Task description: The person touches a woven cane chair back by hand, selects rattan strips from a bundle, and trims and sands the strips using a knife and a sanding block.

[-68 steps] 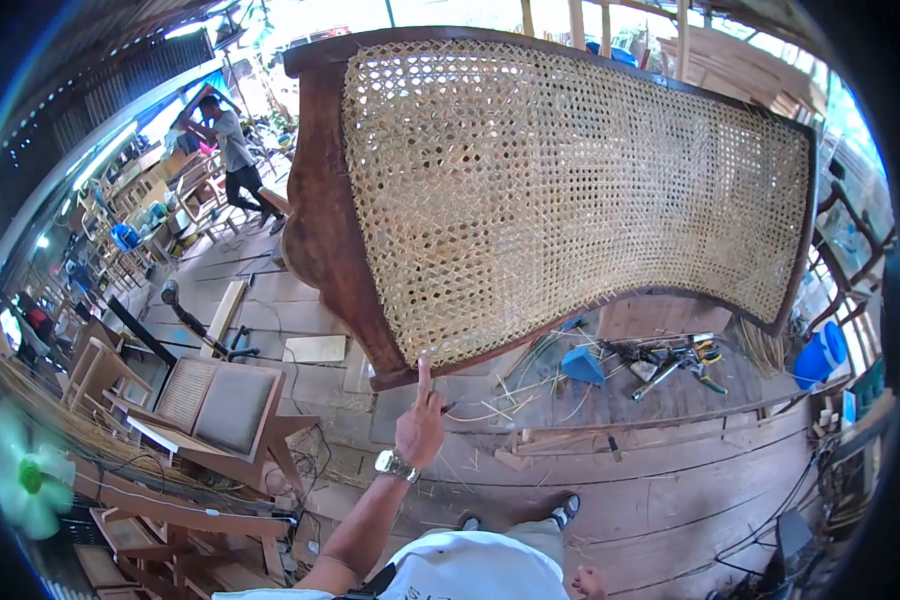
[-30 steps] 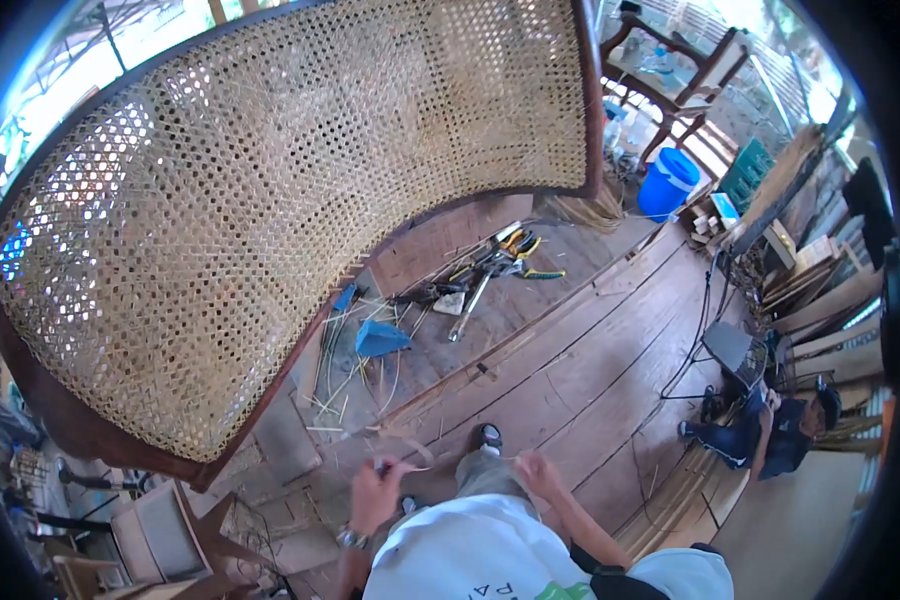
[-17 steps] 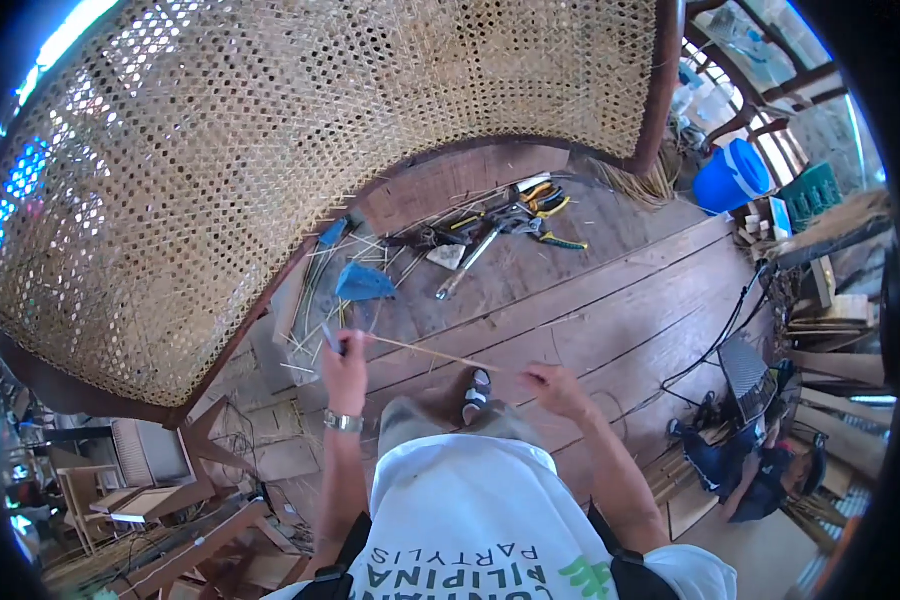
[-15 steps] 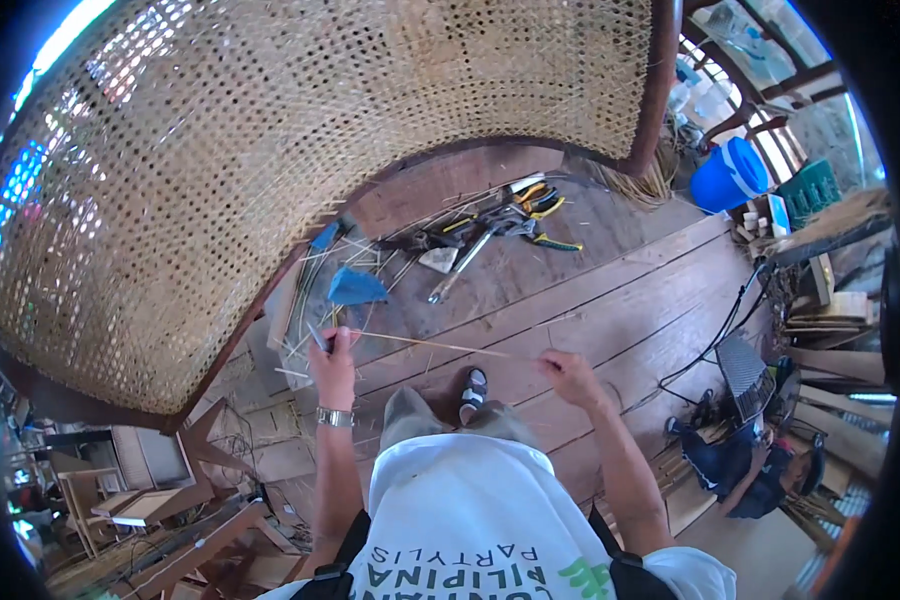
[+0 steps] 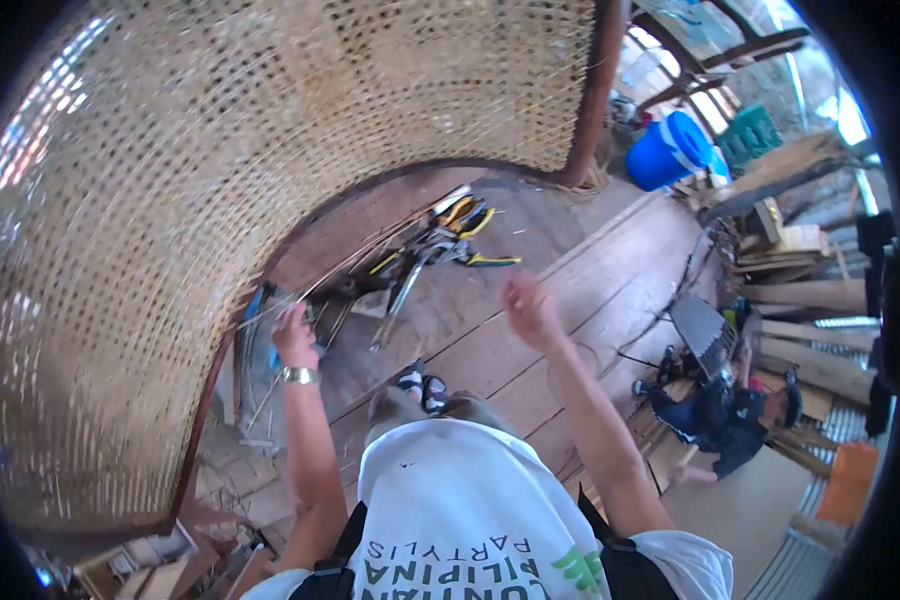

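A large woven cane panel (image 5: 270,120) in a dark wooden frame (image 5: 315,215) curves across the upper left. My left hand (image 5: 296,342), with a metal watch at its wrist, is beside the frame's inner edge, fingers curled together. Thin pale cane strips (image 5: 255,318) pass close to its fingertips; what it holds is not clear. My right hand (image 5: 530,312) is raised over the planks to the right, apart from the panel, its fingers smeared by motion. Between and beyond both hands lies a pile of tools, including yellow-and-black pliers (image 5: 462,215).
Wooden planks (image 5: 560,330) form the surface below me, with my sandalled feet (image 5: 425,388) on it. A blue bucket (image 5: 665,152) and a green crate (image 5: 750,138) stand at the far right. Another person (image 5: 720,420) sits at right beside stacked boards (image 5: 805,293).
The strip stretched between my hands no longer shows. Both hands have moved farther away and somewhat left, the right one quickly. The view has shifted, bringing the panel lower.
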The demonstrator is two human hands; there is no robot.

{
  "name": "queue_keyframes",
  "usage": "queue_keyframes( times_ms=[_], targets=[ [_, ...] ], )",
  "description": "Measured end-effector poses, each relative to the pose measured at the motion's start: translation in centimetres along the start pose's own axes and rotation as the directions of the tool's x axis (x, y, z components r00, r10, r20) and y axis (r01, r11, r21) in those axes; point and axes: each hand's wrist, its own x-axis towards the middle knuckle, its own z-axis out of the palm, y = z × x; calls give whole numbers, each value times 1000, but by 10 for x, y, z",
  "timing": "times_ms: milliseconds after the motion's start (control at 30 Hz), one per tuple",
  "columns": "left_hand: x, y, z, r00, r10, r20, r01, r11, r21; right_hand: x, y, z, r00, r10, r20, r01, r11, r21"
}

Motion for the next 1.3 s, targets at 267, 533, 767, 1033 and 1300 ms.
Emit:
queue_keyframes(
  times_ms=[267,533,767,1033,1300],
  targets=[
    [12,-26,7,995,-101,13,96,968,230,-96,141,-34,902,431,-12,-431,901,-43],
    [-27,-48,115,995,76,71,-102,853,512,10,317,-128,719,635,-283,-591,773,232],
    [-129,-153,325,938,90,335,-327,550,769,250,438,-256,867,231,-442,-189,972,137],
    [-273,-266,545,897,-208,389,-260,464,847,362,530,-336,968,100,-230,-45,971,233],
    [-328,-275,693,883,-198,426,-320,411,853,347,581,-374,968,88,-237,7,928,373]
  ],
)
